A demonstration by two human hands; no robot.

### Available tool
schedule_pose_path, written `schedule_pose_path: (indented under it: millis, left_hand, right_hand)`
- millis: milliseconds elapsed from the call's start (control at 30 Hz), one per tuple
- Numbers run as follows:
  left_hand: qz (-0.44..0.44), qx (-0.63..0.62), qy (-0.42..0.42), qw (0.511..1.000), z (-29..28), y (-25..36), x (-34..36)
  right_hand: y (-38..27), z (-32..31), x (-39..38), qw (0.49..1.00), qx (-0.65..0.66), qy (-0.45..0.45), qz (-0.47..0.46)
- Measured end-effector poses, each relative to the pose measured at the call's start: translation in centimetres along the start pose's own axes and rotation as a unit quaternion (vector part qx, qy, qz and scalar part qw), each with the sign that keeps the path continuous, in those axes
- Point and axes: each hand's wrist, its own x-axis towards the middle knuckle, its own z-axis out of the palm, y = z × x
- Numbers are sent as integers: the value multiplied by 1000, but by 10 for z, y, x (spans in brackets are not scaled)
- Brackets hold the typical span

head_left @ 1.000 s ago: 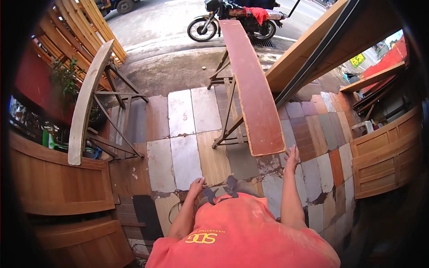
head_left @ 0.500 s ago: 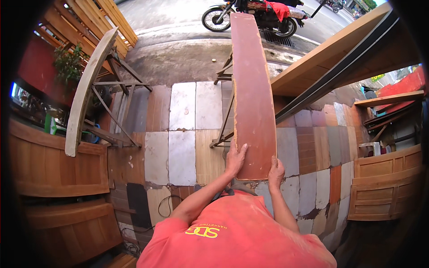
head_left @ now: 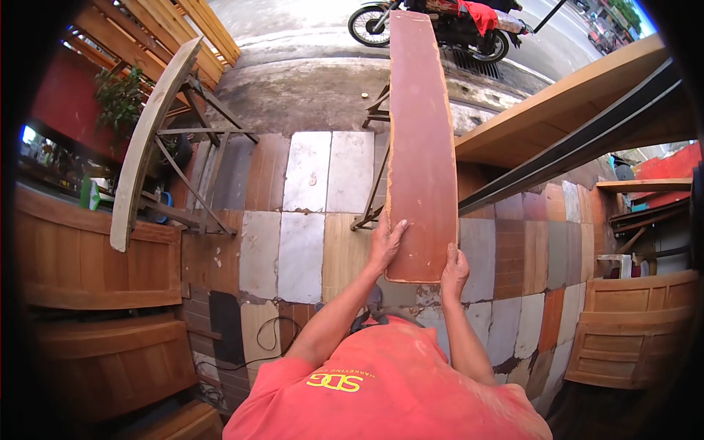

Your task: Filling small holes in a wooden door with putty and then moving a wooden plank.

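A long reddish-brown wooden board [head_left: 422, 147] with rough, pale edges stretches away from me. My left hand [head_left: 386, 243] grips its left edge close to the near end, thumb lying on the top face. On the opposite edge, my right hand [head_left: 455, 273] is closed around the near right corner, with its fingers partly hidden by the board. The far part of the board lies over a trestle [head_left: 372, 213], most of which it covers; whether it rests on it I cannot tell.
At left stands another trestle [head_left: 192, 139] with a pale top beam [head_left: 150, 147]. Wooden panels [head_left: 103, 253] lean along the left, more panels [head_left: 634, 330] at right. A large wooden frame [head_left: 557, 110] juts in from the right. A motorcycle [head_left: 484, 33] is parked beyond; a black cable [head_left: 275, 334] lies on the tiles.
The board's near end and both hands have shifted slightly away from me. The view has turned a little, and both hands keep their grip.
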Motion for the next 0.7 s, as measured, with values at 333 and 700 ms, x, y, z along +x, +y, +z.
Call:
schedule_pose_path:
  millis: [333, 700]
  left_hand:
    - [-15, 50, -21, 998, -19, -23, 18]
    - [-296, 45, 64, 952, -291, -197, -133]
  right_hand:
    - [1, 10, 17, 1000, -7, -23, -15]
    - [64, -11, -35, 958, 162, 17, 236]
